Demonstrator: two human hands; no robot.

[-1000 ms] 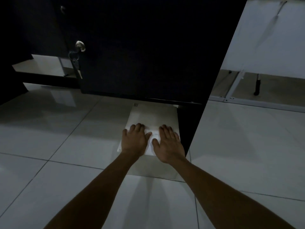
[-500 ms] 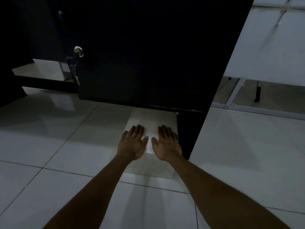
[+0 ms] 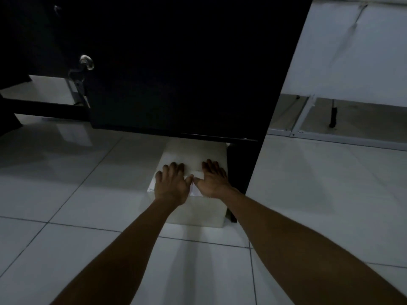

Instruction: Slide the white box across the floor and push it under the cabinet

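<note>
The white box (image 3: pixel 196 155) lies on the tiled floor, its far end tucked beneath the black cabinet (image 3: pixel 176 73). Both palms rest flat on the box's near top edge. My left hand (image 3: pixel 171 184) presses the left part, fingers spread. My right hand (image 3: pixel 212 179) presses the right part, thumb touching the left thumb. The near side face of the box is lit below my wrists. The cabinet's dark right leg (image 3: pixel 240 170) stands just right of the box.
A metal knob with hanging keys (image 3: pixel 87 62) sits on the cabinet door at the left. A white wall and a white metal frame (image 3: pixel 306 115) stand to the right. Pale glossy floor tiles (image 3: pixel 319 194) spread all around.
The view has drawn closer and tilted. The box's far end sits a little further under the cabinet, and my hands stay flat on its top.
</note>
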